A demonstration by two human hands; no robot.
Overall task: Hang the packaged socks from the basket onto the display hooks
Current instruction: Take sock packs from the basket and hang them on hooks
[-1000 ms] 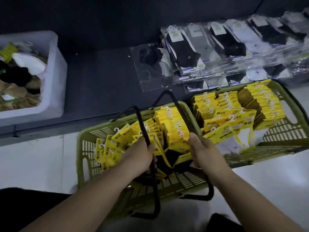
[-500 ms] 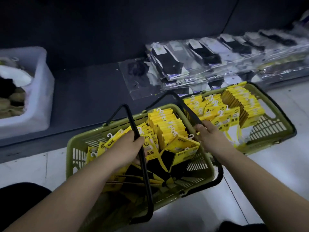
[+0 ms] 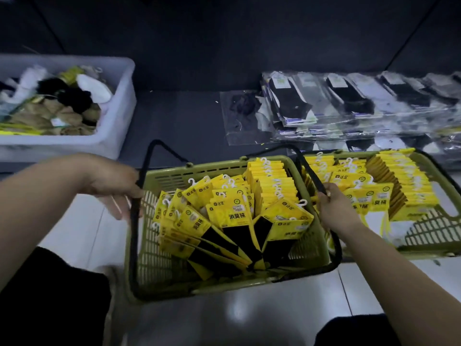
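A green basket sits on the floor in front of me, filled with yellow-carded sock packs that have white hangers and black socks. My left hand holds the basket's left black handle, which is swung out to the left. My right hand grips the right black handle at the basket's right rim. No pack is in either hand. No display hook shows in this view.
A second green basket with more yellow sock packs stands touching on the right. A white bin of loose socks sits at the left on a dark low shelf. Clear-bagged socks lie in a row at the right.
Both hands have come out of the packs and spread the two handles apart to the basket's sides. The view has shifted left and closer.
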